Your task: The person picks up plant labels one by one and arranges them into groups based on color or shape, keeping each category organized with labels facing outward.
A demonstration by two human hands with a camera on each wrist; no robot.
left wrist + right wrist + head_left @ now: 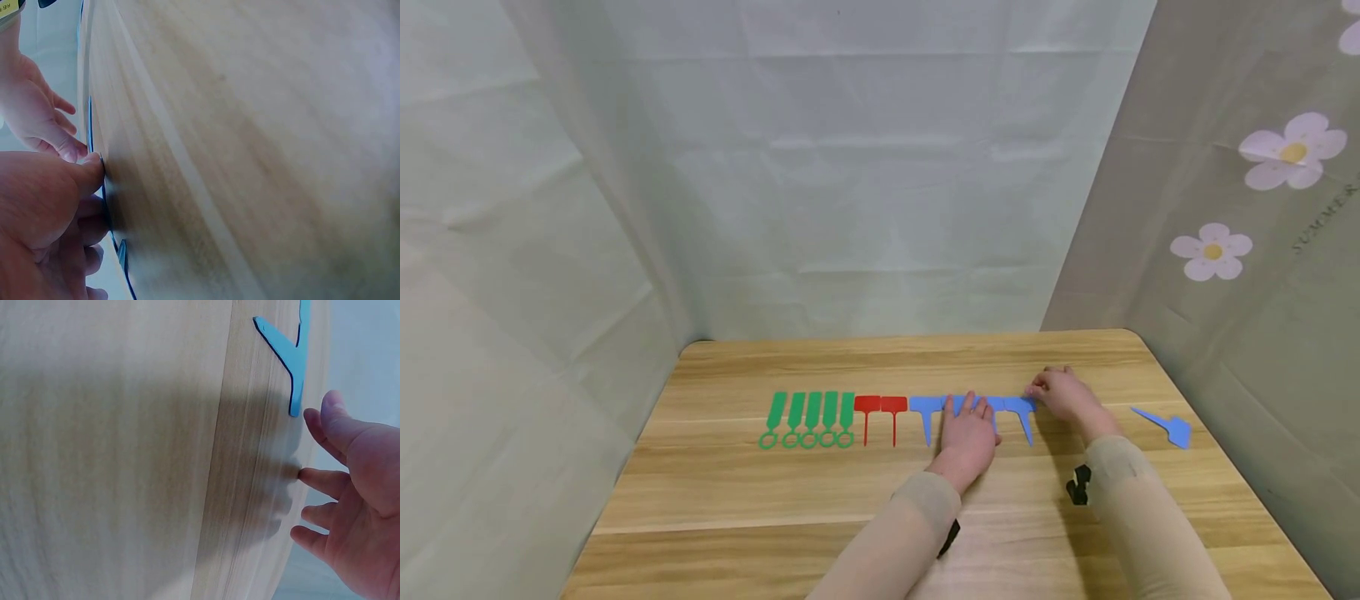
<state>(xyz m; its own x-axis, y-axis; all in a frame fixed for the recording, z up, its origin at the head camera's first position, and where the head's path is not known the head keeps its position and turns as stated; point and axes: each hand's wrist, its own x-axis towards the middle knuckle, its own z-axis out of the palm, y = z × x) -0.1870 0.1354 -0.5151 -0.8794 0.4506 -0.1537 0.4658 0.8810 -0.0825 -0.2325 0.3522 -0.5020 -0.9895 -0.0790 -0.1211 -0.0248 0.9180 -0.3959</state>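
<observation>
A row of flat plastic tags lies across the wooden table [775, 500]: several green loop-ended tags [811, 417], two red T-shaped tags [880, 410], then blue T-shaped tags [926, 408]. My left hand [970, 423] lies flat on the middle blue tags and presses them with straight fingers. My right hand [1062, 393] touches the top right corner of the last blue tag [1022, 414] with its fingertips. In the right wrist view the right hand [353, 500] has relaxed, spread fingers beside a blue tag [290, 356]. The left wrist view shows my left hand [47, 212] flat against the table.
One loose blue tag [1167, 427] lies apart near the table's right edge. Pale cloth walls close in the left, back and right sides, and the right one [1240, 250] bears printed flowers. Bare wood stretches in front of the row.
</observation>
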